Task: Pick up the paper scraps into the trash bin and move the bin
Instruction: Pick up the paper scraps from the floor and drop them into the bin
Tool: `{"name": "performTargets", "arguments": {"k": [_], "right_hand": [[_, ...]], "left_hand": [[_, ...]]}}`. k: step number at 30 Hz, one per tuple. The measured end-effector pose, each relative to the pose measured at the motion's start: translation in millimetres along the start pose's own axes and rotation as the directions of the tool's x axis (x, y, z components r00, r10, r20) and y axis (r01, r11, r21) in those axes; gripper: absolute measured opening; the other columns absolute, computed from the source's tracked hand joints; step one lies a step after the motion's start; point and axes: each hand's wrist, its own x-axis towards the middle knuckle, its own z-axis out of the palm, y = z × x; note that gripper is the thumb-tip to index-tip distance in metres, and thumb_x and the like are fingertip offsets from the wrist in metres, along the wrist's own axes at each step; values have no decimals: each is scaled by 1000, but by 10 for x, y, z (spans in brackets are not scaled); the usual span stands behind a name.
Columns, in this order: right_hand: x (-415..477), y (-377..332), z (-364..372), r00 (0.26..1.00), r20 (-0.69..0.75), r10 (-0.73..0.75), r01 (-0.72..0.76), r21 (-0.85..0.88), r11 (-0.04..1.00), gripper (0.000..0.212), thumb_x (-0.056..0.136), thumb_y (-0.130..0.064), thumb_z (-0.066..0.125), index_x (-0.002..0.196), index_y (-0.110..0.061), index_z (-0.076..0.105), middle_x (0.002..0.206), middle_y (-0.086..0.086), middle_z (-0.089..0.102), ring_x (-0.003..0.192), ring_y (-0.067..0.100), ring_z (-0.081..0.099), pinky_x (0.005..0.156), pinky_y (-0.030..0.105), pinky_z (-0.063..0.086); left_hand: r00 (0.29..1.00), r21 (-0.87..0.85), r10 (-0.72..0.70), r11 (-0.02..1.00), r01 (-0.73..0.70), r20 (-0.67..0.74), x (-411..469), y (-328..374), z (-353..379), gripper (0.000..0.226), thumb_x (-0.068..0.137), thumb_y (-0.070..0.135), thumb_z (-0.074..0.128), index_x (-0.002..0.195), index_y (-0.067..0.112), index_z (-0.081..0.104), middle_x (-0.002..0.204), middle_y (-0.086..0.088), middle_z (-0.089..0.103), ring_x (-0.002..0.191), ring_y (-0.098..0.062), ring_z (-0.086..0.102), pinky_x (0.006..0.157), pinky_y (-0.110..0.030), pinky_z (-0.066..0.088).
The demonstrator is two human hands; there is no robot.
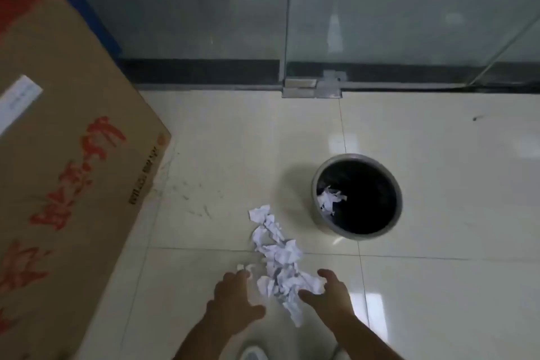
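A pile of crumpled white paper scraps (279, 260) lies on the tiled floor in front of me. A round grey trash bin (321, 222) with a black liner stands just beyond and to the right, with one crumpled scrap (330, 199) inside it. My left hand (233, 298) is at the left side of the pile, fingers spread, fingertips touching a small scrap. My right hand (327, 292) rests on the right side of the pile, fingers apart over the paper. Neither hand has lifted anything.
A large cardboard box (67, 155) with red lettering fills the left side. Glass walls and a glass door (380, 23) with a metal floor hinge (312, 88) close off the far side. A white shoe tip (254, 354) shows at the bottom edge.
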Motion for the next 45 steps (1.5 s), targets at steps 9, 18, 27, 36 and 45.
{"name": "performTargets", "arguments": {"k": [9,18,27,36,45], "right_hand": [[1992,894,1230,999,-50,-22,6,-316,949,132,50,-48,89,147,-33,2,145,12,19,130,34,29,104,45,38],[2685,1090,1695,949,-73,-306,230,-502,834,139,54,-51,87,137,-48,-26,146,3,9,129,34,29,99,54,46],[2913,918,1732,937,86,-338,342,-422,840,77,68,-27,80,134,-26,41,130,7,31,112,30,54,95,37,49],[2559,544,1442,906,89,-413,419,-317,851,59,66,-14,77,121,-16,55,114,7,39,94,27,58,88,27,50],[1820,-1178,305,650,-102,-753,675,-379,633,51,63,-15,81,106,-14,55,100,6,40,74,18,47,69,25,40]], "left_hand": [[985,317,173,933,-170,19,2330,-410,872,125,61,35,87,152,39,2,161,-8,0,140,-40,21,103,-49,44],[940,557,330,799,-229,-87,3260,-564,1495,109,82,38,71,150,41,-13,161,-20,-4,135,-39,39,103,-42,45],[867,361,497,804,-472,26,3393,-378,1875,52,88,28,59,137,21,44,134,-11,48,118,-28,47,93,-31,44],[868,163,481,873,-460,-122,3025,-270,1438,27,83,16,63,110,18,63,111,-7,50,95,-22,57,89,-32,50],[632,406,643,765,-500,-434,2150,612,-698,20,71,11,67,90,17,66,80,1,43,64,-16,46,56,-23,29]]}}
